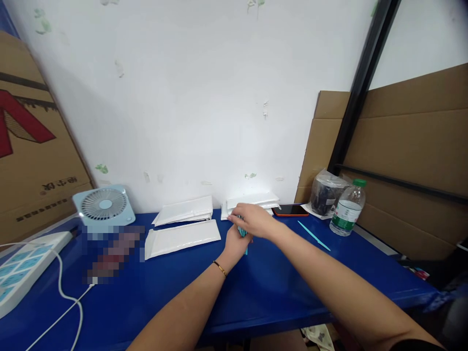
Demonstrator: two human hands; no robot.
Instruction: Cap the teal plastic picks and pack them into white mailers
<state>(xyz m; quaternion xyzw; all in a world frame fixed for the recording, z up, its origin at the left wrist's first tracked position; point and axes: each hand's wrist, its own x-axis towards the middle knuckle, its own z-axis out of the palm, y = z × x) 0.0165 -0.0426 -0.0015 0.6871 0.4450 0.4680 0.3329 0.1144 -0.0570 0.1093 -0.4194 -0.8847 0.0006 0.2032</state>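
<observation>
My left hand (234, 246) is wrapped around a bundle of slim turquoise sticks (242, 231), held upright above the table. Over its top end curls my right hand (252, 219), its fingers closed against the sticks; the fingertips are partly hidden. A bit of turquoise shows below the left hand. To the right, one loose turquoise stick (314, 236), shaped like an eyebrow razor, lies on the blue table (263, 297). White padded envelopes (252, 200) lie just behind my hands.
More white envelopes (183, 239) lie at left, near a light-blue fan (106, 204) and a power strip (27, 268) with cables. A phone (290, 210), a bagged dark object (323, 197) and a water bottle (348, 209) stand right. Cardboard (409, 141) flanks the table.
</observation>
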